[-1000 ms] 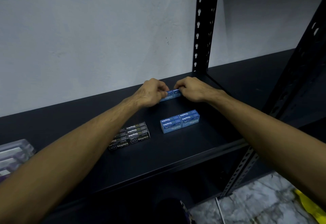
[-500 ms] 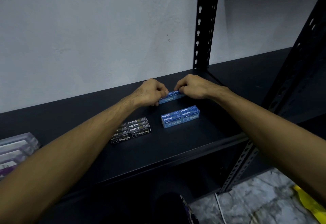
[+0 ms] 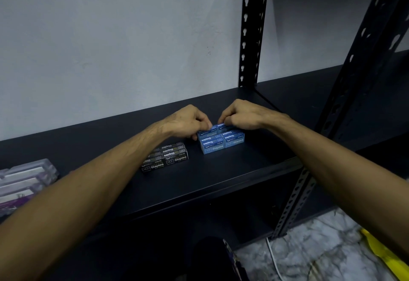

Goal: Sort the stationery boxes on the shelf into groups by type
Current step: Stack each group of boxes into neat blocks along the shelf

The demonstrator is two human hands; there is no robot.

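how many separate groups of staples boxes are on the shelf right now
2: the blue staples boxes by the left hand and right hand, and the black staples boxes to their left. Box counts within each are unclear.

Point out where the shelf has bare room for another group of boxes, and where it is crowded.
Bare: the shelf strip before the blue staple boxes to its front edge, and the gap between them and the black staple boxes. Crowded: behind the blue boxes, where left hand and right hand hold them, and the clear cases at far left.
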